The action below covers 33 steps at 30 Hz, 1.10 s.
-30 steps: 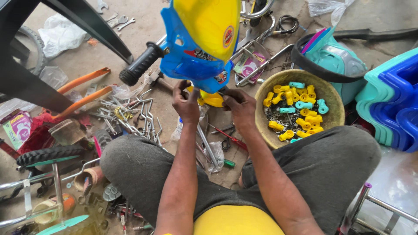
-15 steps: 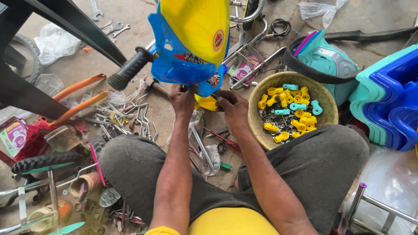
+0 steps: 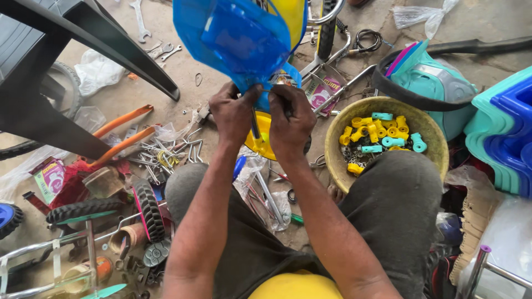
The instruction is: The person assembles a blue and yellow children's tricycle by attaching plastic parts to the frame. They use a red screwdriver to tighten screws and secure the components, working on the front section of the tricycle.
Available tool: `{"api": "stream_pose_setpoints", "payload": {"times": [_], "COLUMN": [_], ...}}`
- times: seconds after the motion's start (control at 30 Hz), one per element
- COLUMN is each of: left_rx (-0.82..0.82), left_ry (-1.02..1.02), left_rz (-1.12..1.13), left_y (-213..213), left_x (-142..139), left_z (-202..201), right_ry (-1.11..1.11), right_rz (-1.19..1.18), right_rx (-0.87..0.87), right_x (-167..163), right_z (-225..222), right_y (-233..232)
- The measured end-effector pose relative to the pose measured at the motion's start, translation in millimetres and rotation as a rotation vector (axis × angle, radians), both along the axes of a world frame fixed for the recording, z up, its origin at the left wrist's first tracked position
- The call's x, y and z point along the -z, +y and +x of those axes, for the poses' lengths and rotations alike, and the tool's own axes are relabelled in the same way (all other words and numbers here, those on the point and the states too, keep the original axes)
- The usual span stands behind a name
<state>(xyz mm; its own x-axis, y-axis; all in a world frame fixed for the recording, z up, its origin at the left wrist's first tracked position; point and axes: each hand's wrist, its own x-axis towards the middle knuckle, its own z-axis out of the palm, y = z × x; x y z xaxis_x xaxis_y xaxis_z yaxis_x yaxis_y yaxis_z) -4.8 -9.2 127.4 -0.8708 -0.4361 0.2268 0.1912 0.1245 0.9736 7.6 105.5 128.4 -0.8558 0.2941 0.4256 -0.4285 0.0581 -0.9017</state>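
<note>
Two hands up close now: left hand [image 3: 233, 113] and right hand [image 3: 291, 119] both pinched on the lower tip of the blue plastic part [image 3: 238, 39], which has swung closer than a second ago and hides the grip seen earlier. A thin rod [image 3: 255, 124] sits between the hands. Yellow disc [image 3: 265, 138] below. Bowl of fittings [image 3: 388, 138] lies right, on the floor [image 3: 183, 72].

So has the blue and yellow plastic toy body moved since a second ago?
Yes. The blue and yellow plastic toy body now fills more of the view, lifted nearer the camera, away from the round yellow bowl.
</note>
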Motion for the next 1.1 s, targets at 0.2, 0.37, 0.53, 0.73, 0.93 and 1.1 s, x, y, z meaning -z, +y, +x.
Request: {"api": "stream_pose_setpoints", "payload": {"times": [0.2, 0.37, 0.53, 0.73, 0.93, 1.1], "left_rx": [-0.083, -0.051, -0.085, -0.059, -0.097, -0.129], "left_ry": [0.018, 0.052, 0.035, 0.060, 0.059, 0.089], "left_rz": [-0.036, 0.051, 0.077, 0.145, 0.063, -0.046], "left_y": [7.9, 5.7, 5.1, 7.7, 10.1, 13.1], "left_x": [14.8, 30.9, 43.1, 50.4, 58.6, 76.4], "left_z": [5.2, 1.2, -3.4, -4.1, -3.3, 7.8], "right_ry": [0.022, -0.009, 0.010, 0.100, 0.041, -0.060], "right_rz": [-0.003, -0.041, 0.010, 0.130, 0.075, -0.113], "right_rx": [0.049, 0.047, 0.062, 0.139, 0.100, -0.023], "right_x": [9.8, 19.7, 21.6, 25.8, 38.1, 64.8], "right_z": [-6.6, -9.2, -9.5, -10.0, -7.8, 3.4], "right_y": [-13.5, -22.2, -25.7, -26.8, -24.8, -21.8]}}
